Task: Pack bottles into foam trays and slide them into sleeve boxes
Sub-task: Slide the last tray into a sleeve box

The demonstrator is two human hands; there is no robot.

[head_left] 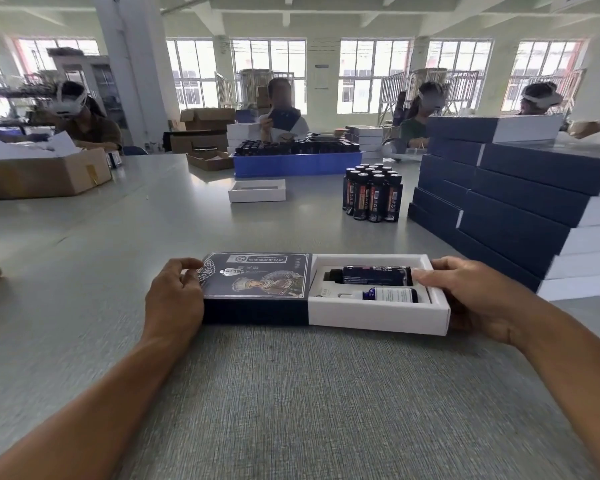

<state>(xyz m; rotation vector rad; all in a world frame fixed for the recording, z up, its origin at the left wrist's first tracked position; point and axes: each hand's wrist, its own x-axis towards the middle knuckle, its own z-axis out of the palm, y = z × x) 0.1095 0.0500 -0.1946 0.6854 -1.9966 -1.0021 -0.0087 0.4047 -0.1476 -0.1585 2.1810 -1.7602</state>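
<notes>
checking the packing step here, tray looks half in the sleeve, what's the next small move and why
Probably push the white foam tray leftward, further into the dark blue printed sleeve box. About half the tray sticks out on the right, both bottles, the dark bottle and the white-labelled blue bottle, already lie in it, the right hand grips its outer end, and the left hand braces the sleeve's far end.

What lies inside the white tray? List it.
The white tray holds a dark bottle and a white-labelled bottle, lying side by side. Its left end is hidden inside the sleeve.
</notes>
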